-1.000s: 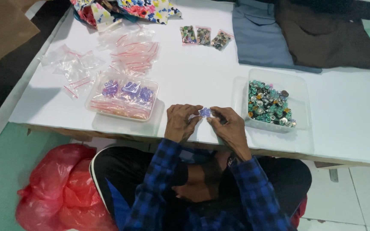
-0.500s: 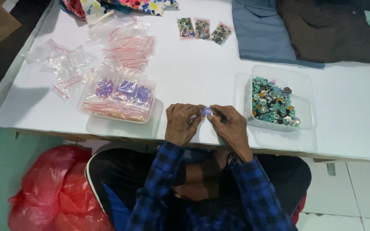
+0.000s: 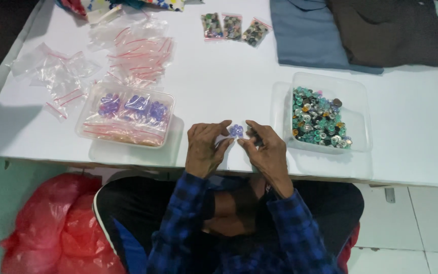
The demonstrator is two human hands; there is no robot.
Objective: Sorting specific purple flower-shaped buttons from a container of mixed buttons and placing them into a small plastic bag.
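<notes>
Right, both my hands are at the near edge of the white table (image 3: 219, 76), working together on a small clear bag of purple beads (image 3: 236, 130). My left hand (image 3: 205, 149) has its fingers curled, pinching the bag from the left side, and my right hand (image 3: 265, 150) pinches it from the right, fingertips closed on the plastic. The bag sits between my two sets of fingertips, just above the table surface; whether it touches the table I can't tell.

Just to the right of my right hand is a clear plastic tub (image 3: 356, 101) heaped with mixed beads, mostly teal with some silver and orange. Off to my left, another clear tub (image 3: 87, 133) holds filled little bags of purple beads. Beyond that tub, empty red-striped zip bags (image 3: 133, 50) lie scattered. Three small packed bags of dark beads (image 3: 234, 26) lie at the far side, near folded blue cloth (image 3: 305, 35) and dark cloth (image 3: 396, 30). A red plastic bag (image 3: 51, 228) lies on the floor by my left knee.
</notes>
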